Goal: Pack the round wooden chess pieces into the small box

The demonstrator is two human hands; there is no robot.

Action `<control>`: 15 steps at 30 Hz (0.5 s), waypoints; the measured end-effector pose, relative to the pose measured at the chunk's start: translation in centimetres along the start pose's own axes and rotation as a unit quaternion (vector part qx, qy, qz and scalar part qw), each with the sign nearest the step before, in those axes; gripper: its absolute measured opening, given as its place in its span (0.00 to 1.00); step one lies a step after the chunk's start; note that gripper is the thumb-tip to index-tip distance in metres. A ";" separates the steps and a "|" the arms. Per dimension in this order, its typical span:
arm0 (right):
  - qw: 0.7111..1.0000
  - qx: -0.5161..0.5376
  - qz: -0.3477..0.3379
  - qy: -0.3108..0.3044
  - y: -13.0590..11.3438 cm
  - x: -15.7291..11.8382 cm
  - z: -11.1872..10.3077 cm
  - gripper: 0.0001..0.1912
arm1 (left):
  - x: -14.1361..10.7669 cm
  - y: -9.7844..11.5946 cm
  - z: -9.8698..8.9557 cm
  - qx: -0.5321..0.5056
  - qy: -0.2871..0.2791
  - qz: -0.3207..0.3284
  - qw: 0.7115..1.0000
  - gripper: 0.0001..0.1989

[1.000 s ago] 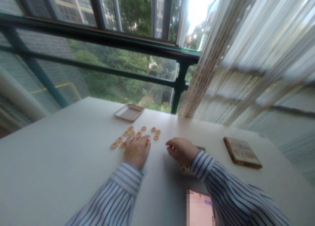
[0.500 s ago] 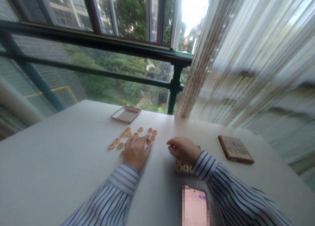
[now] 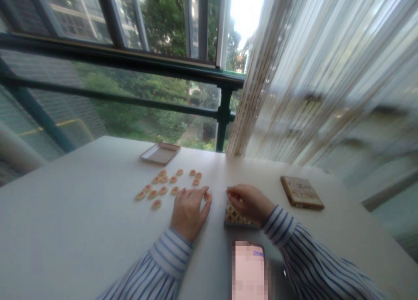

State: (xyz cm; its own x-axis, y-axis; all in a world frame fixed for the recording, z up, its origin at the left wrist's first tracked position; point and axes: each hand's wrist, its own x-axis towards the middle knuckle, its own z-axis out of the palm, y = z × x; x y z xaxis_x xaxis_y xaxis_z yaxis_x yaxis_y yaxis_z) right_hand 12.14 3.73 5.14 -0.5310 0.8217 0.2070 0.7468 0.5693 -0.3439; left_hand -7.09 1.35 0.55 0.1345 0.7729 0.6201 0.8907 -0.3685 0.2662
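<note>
My left hand [image 3: 191, 210] pinches a round xiangqi piece [image 3: 208, 196] with red marking between thumb and forefinger, low over the table. Several more red-marked xiangqi pieces [image 3: 163, 190] lie loosely spread to the left and beyond it. Over an open box of xiangqi pieces [image 3: 238, 219] is my right hand [image 3: 253, 203], its fingers curled together. Whether something sits in those fingertips is hidden from me. Dark-marked pieces stand in rows in the box, and my right hand covers part of them.
On the white table [image 3: 81, 217] lie a shallow open lid or tray [image 3: 160, 153] at the back and a flat brown box [image 3: 302, 192] to the right. A phone [image 3: 250, 269] is at the near edge. Behind are a green railing [image 3: 225, 112] and a string curtain [image 3: 254, 86].
My left hand has moved right from among the loose pieces, carrying one red-marked piece. My right hand has shifted slightly over the box, uncovering more of its rows. The view has turned a little right.
</note>
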 end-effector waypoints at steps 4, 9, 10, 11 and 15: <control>1.000 0.023 0.007 0.008 0.3 -1.0 -0.4 0.11 | -0.3 1.0 0.2 -0.011 -0.018 0.001 1.000 0.14; 0.999 0.036 0.013 0.016 0.4 -2.0 -1.1 0.10 | -0.3 2.1 0.3 -0.026 -0.025 0.017 0.999 0.14; 0.999 0.040 0.015 0.022 0.4 -2.2 -1.2 0.10 | -0.3 2.3 0.3 -0.028 -0.025 0.020 0.999 0.14; 0.998 0.046 0.017 0.027 0.5 -2.3 -1.3 0.10 | -0.2 2.5 0.4 -0.031 -0.025 0.024 0.999 0.14; 0.997 0.067 0.024 0.039 0.8 -3.0 -1.4 0.10 | -0.2 3.2 0.8 -0.044 -0.030 0.031 0.998 0.14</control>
State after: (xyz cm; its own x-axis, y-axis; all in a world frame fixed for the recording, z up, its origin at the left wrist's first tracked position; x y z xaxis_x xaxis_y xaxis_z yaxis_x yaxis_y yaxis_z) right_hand 14.87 1.75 5.50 -0.4594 0.8503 0.2566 0.7073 0.5250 -0.4734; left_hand -3.88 0.43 0.74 0.2170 0.7758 0.5925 0.8384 -0.4590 0.2939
